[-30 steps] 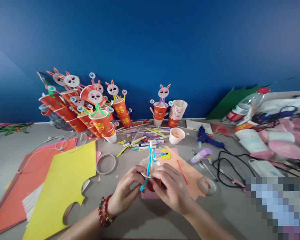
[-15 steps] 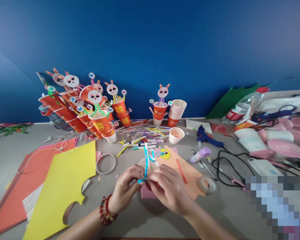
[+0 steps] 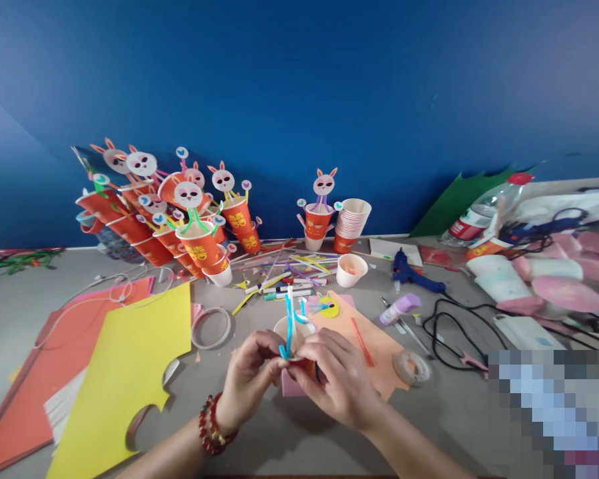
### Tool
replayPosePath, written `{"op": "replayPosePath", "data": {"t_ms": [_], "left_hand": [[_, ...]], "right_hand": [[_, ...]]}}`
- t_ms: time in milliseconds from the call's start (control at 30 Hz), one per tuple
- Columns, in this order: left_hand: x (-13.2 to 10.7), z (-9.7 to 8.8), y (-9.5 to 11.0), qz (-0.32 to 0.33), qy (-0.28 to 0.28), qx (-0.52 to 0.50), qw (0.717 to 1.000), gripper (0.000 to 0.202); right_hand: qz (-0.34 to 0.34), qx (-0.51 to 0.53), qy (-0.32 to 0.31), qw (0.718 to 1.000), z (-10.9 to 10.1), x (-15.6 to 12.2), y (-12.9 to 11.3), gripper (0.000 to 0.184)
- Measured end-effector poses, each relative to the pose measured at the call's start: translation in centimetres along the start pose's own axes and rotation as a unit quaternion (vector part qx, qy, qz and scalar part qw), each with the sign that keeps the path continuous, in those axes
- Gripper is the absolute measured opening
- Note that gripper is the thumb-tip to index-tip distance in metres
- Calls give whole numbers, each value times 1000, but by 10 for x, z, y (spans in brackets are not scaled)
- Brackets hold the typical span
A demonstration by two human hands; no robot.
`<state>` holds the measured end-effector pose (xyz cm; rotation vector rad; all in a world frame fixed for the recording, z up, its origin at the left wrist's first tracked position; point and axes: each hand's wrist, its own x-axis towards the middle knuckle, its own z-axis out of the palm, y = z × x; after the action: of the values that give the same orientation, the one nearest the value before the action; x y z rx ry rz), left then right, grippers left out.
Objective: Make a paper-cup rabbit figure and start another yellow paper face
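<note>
A red paper cup with a white inside [image 3: 307,327] is between my two hands, its front mostly hidden by my fingers. Light-blue pipe cleaners [image 3: 290,326] and a white strip stick up out of it, and one blue end bends over the near rim. My left hand [image 3: 252,372], with red beads at the wrist, pinches at that bent end with thumb and forefinger. On the cup's right side, my right hand [image 3: 337,372] is closed with its fingertips at the rim. Beneath the cup lies a pink piece [image 3: 294,386].
Rabbit-faced cups [image 3: 199,246] crowd the back left, beside a cup stack [image 3: 352,223] further right. Yellow card [image 3: 130,346] and a tape ring [image 3: 211,328] lie left. Orange paper [image 3: 374,359], a glue stick [image 3: 400,309] and a blue glue gun [image 3: 414,273] lie right.
The bent blue end, which pointed left across the rim, now stands more upright at my left fingertips. My right fingers have shifted slightly on the cup's side.
</note>
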<state>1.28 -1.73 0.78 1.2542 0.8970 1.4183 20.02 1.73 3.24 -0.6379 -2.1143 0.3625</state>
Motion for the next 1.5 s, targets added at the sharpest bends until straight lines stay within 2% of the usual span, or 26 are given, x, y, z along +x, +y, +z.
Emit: {"op": "replayPosePath", "data": {"t_ms": [200,333,500,700,800,900,967,1000,1033,1100,1133,1200,1267,1367,1500], "left_hand": [[1,-3,1,1,-41,-2,999,12],[1,-4,1,-9,-29,7,1000,24],[2,-3,1,1,-31,24,999,23],[-3,-11,-6,30,-27,97,994,25],[-3,-18,-8,85,-11,188,978,29],[0,-22,-3,162,-14,268,950,29],[4,-23,1,193,-32,293,936,25],[6,-22,4,201,-38,301,931,22],[7,-22,6,208,-43,308,927,21],[9,-21,8,219,-42,323,920,20],[10,-21,8,225,-40,329,916,20],[10,-21,8,236,-40,339,910,22],[11,-22,6,243,-40,346,906,23],[13,-26,2,248,-34,359,899,22],[15,-29,-4,244,-41,358,901,20]], "right_hand": [[0,-2,-7,1000,0,-1,3,13],[-2,-3,-5,1000,-1,-2,4,14],[-3,-12,-18,1000,-3,-1,4,18],[-30,14,-17,999,-8,5,4,20],[-33,41,26,998,-23,9,-1,22],[-11,-13,134,991,-53,8,1,24],[29,-80,207,975,-82,4,17,20],[69,-116,244,960,-98,1,31,15],[116,-155,245,950,-114,-2,48,11],[205,-269,183,923,-145,-7,92,12],[254,-334,116,900,-159,-9,116,16],[292,-364,59,882,-180,-14,163,18],[314,-384,0,868,-192,-19,200,22],[321,-391,-102,856,-193,-25,233,27],[307,-387,-200,846,-188,-30,249,31]]}}
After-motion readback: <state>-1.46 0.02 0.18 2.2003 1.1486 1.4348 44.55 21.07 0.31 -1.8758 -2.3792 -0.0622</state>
